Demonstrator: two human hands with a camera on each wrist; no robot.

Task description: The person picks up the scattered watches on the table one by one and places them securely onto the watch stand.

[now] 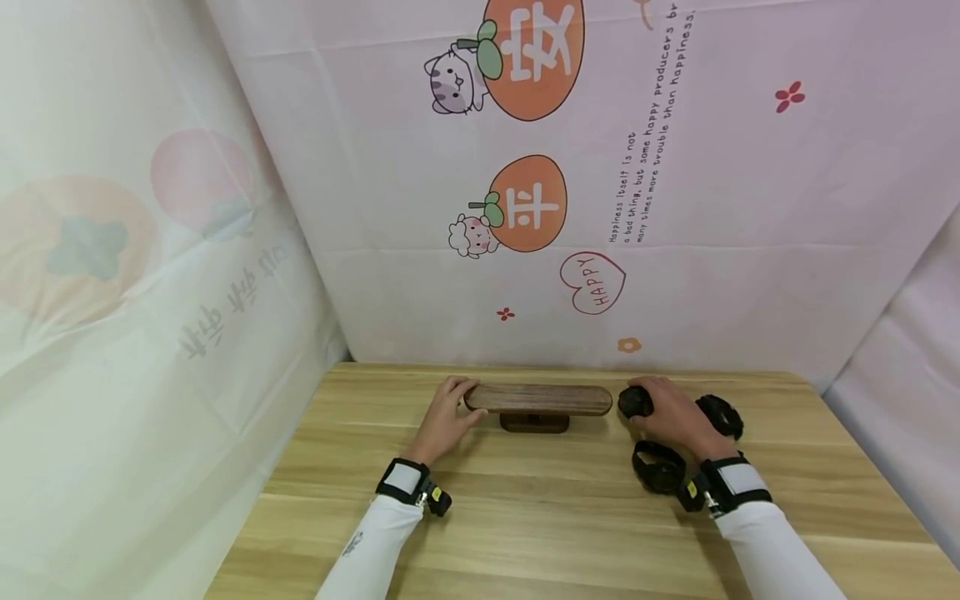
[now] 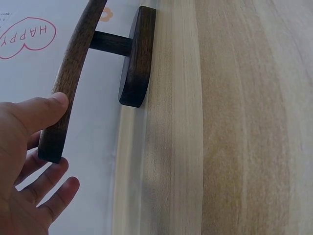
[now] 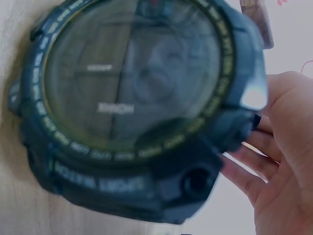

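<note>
A dark brown wooden T-bar display stand (image 1: 538, 399) stands near the table's back edge. My left hand (image 1: 442, 423) grips the left end of its top bar, and the left wrist view shows the thumb (image 2: 49, 110) on one side of the bar with fingers on the other. Beyond the bar's right end, my right hand (image 1: 675, 417) holds a small round black watch (image 1: 636, 402). Another black watch (image 1: 660, 468) stands by the right wrist. It fills much of the right wrist view and mostly hides the held watch there.
A third black watch (image 1: 720, 416) lies to the right of the right hand. The wooden table (image 1: 540, 517) ends at a printed white cloth (image 1: 412, 308) hanging behind it. More white cloth (image 1: 150, 375) hangs along the left side.
</note>
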